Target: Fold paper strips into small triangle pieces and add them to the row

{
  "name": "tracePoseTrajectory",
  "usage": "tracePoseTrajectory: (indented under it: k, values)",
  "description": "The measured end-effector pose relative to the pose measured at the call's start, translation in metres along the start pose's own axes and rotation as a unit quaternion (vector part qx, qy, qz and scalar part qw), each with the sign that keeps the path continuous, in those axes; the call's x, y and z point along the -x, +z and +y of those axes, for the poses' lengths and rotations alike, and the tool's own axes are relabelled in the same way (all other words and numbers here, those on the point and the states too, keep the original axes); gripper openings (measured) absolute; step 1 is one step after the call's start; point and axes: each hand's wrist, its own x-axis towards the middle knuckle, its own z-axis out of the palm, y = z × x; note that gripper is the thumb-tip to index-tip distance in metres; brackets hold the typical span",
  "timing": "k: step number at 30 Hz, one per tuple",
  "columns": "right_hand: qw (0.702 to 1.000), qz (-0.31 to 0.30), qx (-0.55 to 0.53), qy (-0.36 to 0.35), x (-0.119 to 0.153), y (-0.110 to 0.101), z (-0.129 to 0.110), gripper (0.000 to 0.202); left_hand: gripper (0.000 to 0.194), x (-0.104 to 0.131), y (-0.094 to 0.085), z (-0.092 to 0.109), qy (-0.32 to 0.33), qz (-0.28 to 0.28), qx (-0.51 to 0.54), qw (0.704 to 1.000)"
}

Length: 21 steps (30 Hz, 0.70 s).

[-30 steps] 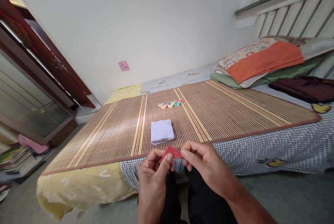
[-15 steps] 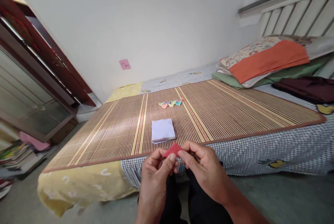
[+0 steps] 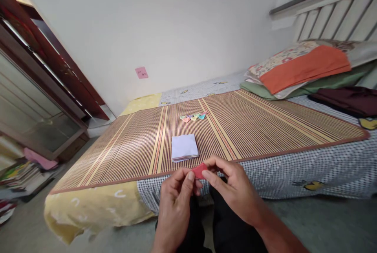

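Observation:
A small piece of folded red paper [image 3: 199,171] is pinched between both hands, just in front of the bed's near edge. My left hand [image 3: 177,192] grips its left end between thumb and forefinger. On the other end, my right hand [image 3: 231,186] has its thumb in front and its fingers behind, so part of the paper is hidden. Beyond the hands, a stack of white square paper [image 3: 184,147] lies on the striped mat. Farther back sits a row of several small folded paper pieces [image 3: 193,116] in pastel colours.
The striped mat [image 3: 132,143] covers most of the bed, over a checked and yellow sheet [image 3: 103,202]. Pillows [image 3: 306,68] and dark folded cloth [image 3: 347,99] lie at the right. A pink note [image 3: 141,72] is on the wall. Books [image 3: 26,174] are piled at the left.
The red paper has gone from a pointed triangular shape to a narrower, slanted one as the fingers shifted on it. Both hands still hold it in nearly the same place.

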Motion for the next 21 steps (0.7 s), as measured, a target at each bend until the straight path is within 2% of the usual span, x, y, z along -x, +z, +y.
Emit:
tracePoseTrajectory:
  k: [3,7,13,16,18,19,21]
  values:
    - [0.999,0.034,-0.008,0.004,-0.001,0.0,0.003,0.021,0.035,-0.003,0.0,0.004,0.001,-0.022,-0.03,0.999]
    - [0.998,0.064,-0.024,0.006,-0.005,0.001,0.01,0.027,0.026,-0.015,0.007,0.002,-0.015,-0.046,0.014,0.999]
    - [0.992,0.125,0.007,-0.006,-0.024,-0.003,0.027,0.027,0.029,-0.052,0.02,-0.002,-0.066,-0.083,0.082,0.991]
    - [0.989,0.123,0.076,-0.026,-0.045,-0.011,0.03,0.024,0.026,-0.074,0.023,-0.006,-0.022,-0.077,0.021,0.997]
    - [0.977,0.134,0.148,-0.077,-0.062,-0.011,0.027,0.022,0.025,-0.087,0.025,-0.011,0.024,-0.047,-0.043,0.998]
    - [0.969,0.129,0.178,-0.112,-0.072,-0.009,0.024,0.031,0.024,-0.093,0.027,-0.014,0.04,-0.032,-0.061,0.997]
    - [0.956,0.043,0.231,-0.174,-0.09,0.0,0.016,0.052,0.018,-0.104,0.033,-0.023,0.056,-0.011,-0.062,0.996]
